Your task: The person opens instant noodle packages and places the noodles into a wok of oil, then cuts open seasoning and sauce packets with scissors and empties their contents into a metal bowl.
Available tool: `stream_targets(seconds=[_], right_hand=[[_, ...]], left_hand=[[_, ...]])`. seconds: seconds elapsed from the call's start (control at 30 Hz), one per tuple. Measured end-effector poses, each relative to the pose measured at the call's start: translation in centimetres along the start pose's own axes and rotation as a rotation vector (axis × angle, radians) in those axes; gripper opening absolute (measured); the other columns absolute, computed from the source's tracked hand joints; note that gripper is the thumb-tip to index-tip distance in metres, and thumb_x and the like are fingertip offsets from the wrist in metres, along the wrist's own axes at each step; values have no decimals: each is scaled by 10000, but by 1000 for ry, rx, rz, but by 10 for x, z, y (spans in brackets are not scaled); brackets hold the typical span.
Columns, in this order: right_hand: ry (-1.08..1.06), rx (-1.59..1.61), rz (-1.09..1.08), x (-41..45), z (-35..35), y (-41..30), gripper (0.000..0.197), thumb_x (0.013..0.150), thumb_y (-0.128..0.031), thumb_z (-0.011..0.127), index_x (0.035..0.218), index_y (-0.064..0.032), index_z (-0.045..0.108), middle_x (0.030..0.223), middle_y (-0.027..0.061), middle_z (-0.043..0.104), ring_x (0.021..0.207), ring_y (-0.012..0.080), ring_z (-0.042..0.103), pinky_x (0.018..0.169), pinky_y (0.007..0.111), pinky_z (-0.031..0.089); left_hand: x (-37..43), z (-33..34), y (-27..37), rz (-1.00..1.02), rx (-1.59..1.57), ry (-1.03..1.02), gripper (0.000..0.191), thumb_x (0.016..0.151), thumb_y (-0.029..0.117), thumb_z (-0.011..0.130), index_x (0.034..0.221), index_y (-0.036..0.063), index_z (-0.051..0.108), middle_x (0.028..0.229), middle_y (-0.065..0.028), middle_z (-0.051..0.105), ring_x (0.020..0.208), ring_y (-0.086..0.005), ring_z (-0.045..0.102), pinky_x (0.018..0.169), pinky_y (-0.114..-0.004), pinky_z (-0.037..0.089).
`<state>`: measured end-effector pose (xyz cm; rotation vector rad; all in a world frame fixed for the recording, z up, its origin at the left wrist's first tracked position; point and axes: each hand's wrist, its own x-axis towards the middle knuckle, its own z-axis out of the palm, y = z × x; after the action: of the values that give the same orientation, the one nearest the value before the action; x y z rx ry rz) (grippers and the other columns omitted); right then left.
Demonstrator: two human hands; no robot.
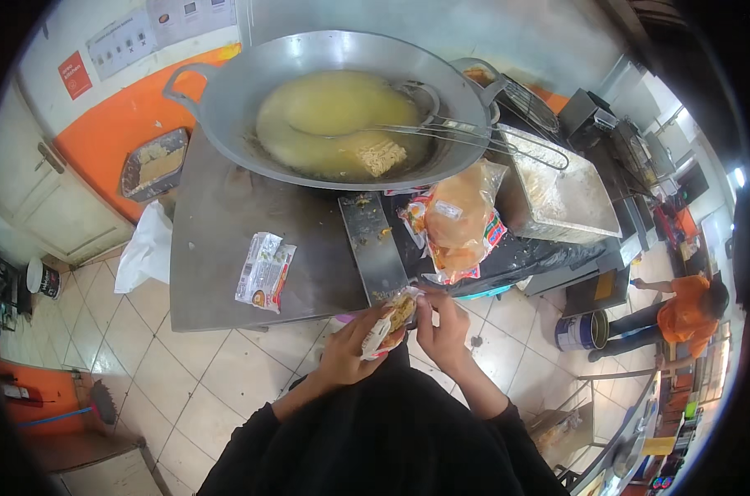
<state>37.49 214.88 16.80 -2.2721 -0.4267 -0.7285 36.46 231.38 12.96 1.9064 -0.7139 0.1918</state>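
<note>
My left hand (pixel 350 348) holds an opened instant noodle packet (pixel 386 335), with the dry noodle block showing in its torn mouth. The fingers of my right hand (pixel 440 325) pinch the wrapper's edge at the upper right. An empty-looking noodle wrapper (pixel 266 273) lies on the grey metal table (pixel 214 217). Beyond it a large wok (pixel 226 133) holds yellowish liquid (pixel 325 105), with a noodle block (pixel 381 157) near its front side. A wire-handled strainer (pixel 421 99) rests in the wok, its handle over the right rim.
Right of the wok stand a plastic bag of orange-brown food (pixel 462 211) on noodle packets and a metal bin with white powder (pixel 573 192). A tray (pixel 155 164) sits at left. A person in orange (pixel 688 310) stands at far right, near a large can (pixel 579 331).
</note>
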Motion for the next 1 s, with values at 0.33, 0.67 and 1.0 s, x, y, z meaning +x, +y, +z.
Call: stream_targets(seconds=[0.33, 0.67, 1.0], right_hand=[[228, 887, 712, -5, 10, 28, 141, 862, -139, 462, 756, -66, 403, 659, -24, 452, 580, 26, 409, 514, 180, 323], [-217, 54, -301, 54, -26, -23, 183, 657, -56, 627, 834, -63, 577, 769, 60, 558, 729, 168, 527, 689, 285, 390], [-963, 230, -410, 79, -15, -51, 292, 639, -88, 596, 921, -18, 567, 848, 122, 564, 768, 290, 552, 653, 357, 460]], left_hand=[[-24, 15, -15, -161, -393, -49, 592, 681, 91, 626, 1207, 54, 357, 1183, -172, 443, 1026, -301, 495, 821, -334, 422], [-13, -25, -11, -291, -574, -156, 448, 745, 216, 633, 1090, -9, 456, 951, -112, 571, 778, -162, 579, 707, -277, 439], [-17, -47, -18, -212, -619, -411, 291, 799, 214, 556, 986, -6, 525, 895, -84, 581, 817, -142, 540, 728, -272, 417]])
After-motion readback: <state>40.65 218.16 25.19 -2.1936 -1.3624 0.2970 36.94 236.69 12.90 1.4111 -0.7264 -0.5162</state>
